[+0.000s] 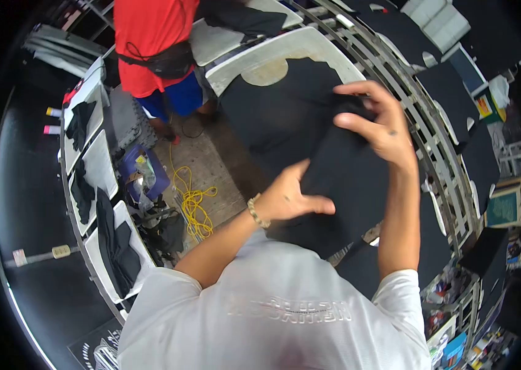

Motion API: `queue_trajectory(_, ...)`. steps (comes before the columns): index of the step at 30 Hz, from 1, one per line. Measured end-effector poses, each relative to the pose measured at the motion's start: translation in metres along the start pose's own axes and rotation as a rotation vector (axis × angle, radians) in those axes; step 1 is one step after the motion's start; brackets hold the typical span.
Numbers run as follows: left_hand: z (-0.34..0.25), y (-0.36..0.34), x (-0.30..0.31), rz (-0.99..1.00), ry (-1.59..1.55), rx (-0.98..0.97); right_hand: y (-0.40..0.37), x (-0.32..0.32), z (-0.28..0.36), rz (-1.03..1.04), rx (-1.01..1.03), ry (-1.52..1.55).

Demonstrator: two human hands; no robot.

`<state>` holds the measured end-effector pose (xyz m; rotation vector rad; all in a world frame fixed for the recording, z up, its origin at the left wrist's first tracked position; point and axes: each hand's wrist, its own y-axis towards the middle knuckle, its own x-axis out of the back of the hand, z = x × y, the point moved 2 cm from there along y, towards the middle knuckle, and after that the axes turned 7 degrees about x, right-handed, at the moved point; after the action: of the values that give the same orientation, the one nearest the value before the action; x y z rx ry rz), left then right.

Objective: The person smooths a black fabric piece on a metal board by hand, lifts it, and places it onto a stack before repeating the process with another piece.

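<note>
My right hand (380,120) is raised at upper right, its thumb and fingers curved around a bunched part of a black fabric piece (350,163). The piece stretches down toward my left hand (291,194), which wears a beaded bracelet (256,211). The left thumb lies across the cloth with one finger apart from it; the other fingers are hidden, seemingly behind the fabric. Below the hands, more black fabric (279,102) is spread over a white, rounded board (236,58). Dark cloth overlaps dark cloth, so the edges are hard to follow.
A person in a red shirt (155,31) stands at upper left. A curved metal rail rack (414,117) runs along the right. White boards with dark cloth (115,243) line the left. On the floor lie a yellow cable (194,209) and a purple bin (155,166).
</note>
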<state>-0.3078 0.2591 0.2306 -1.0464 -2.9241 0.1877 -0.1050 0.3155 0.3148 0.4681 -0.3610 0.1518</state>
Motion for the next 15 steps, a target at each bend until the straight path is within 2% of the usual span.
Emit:
queue_trajectory(1,0.009,-0.005,-0.005,0.000,0.126,-0.092,-0.004,0.017,0.007,-0.035,0.039,-0.088)
queue_trajectory(3,0.015,-0.016,-0.003,0.077,0.433,0.344,-0.017,0.045,0.036,-0.220,0.033,0.007)
queue_trajectory(5,0.073,-0.031,0.010,0.173,0.606,0.324,-0.028,0.075,0.049,-0.369,0.104,0.067)
queue_trajectory(7,0.105,-0.062,0.030,0.098,0.356,0.306,-0.042,0.108,0.058,-0.338,0.075,-0.043)
queue_trajectory(8,0.095,-0.077,0.047,-0.033,0.316,0.325,-0.049,0.121,0.059,-0.298,0.027,-0.058)
queue_trajectory(9,0.073,-0.094,0.062,-0.161,0.273,0.343,-0.053,0.135,0.059,-0.247,0.016,-0.157)
queue_trajectory(10,0.035,-0.109,0.077,-0.254,0.312,0.268,-0.053,0.145,0.065,-0.212,0.049,-0.304)
queue_trajectory(11,-0.011,-0.126,0.083,-0.455,0.254,0.275,-0.049,0.155,0.072,-0.176,0.085,-0.453)
queue_trajectory(12,-0.043,-0.146,0.108,-0.304,0.137,0.295,-0.043,0.171,0.075,-0.183,0.082,-0.459)
queue_trajectory(13,-0.076,-0.162,0.133,-0.217,0.528,0.041,-0.034,0.186,0.080,-0.190,0.081,-0.464)
queue_trajectory(15,-0.176,-0.170,0.131,-0.193,1.092,0.081,0.005,0.208,0.098,-0.231,0.203,-0.593)
